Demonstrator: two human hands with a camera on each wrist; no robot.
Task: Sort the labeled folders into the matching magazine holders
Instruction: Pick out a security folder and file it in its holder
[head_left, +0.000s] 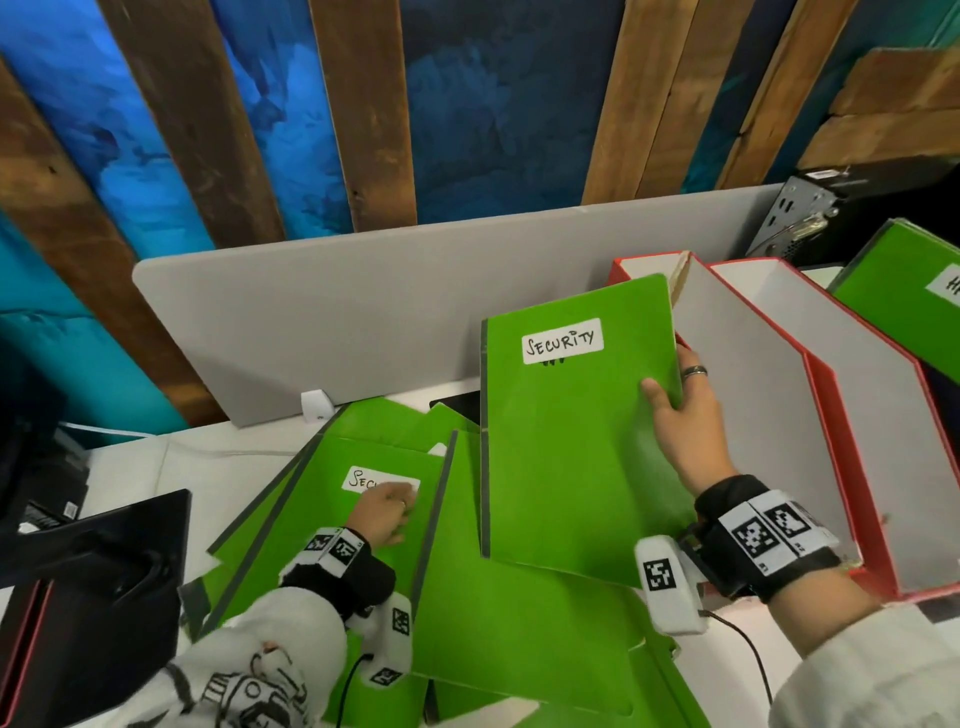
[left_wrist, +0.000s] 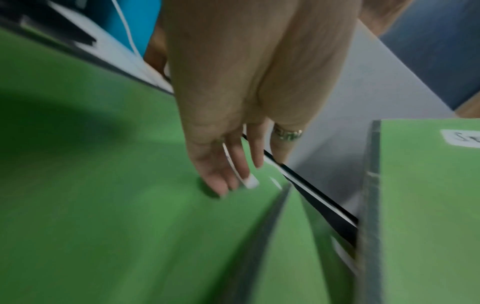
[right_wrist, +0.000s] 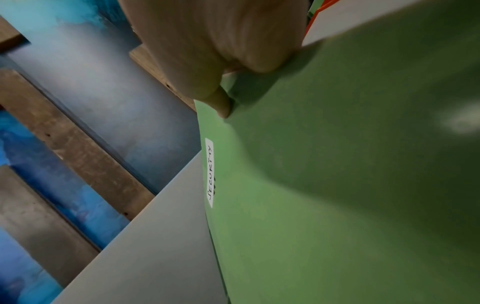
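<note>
Head cam shows the left hand (head_left: 387, 512) resting flat on a green folder (head_left: 332, 525) in the desk pile, covering part of its SECURITY label. The left wrist cam adds what that misses: fingers (left_wrist: 235, 164) straight and relaxed, gripping nothing, tips on the cover. Right hand (head_left: 685, 415) pinches a lifted SECURITY folder (head_left: 561, 441) by its right edge, thumb on front, just left of two red magazine holders (head_left: 831, 405), whose visible insides look bare. Further right stands another green folder (head_left: 904, 291).

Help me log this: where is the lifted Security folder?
Head view, centre-right: the Security folder is held by the right hand above the pile, beside the red holders.
</note>
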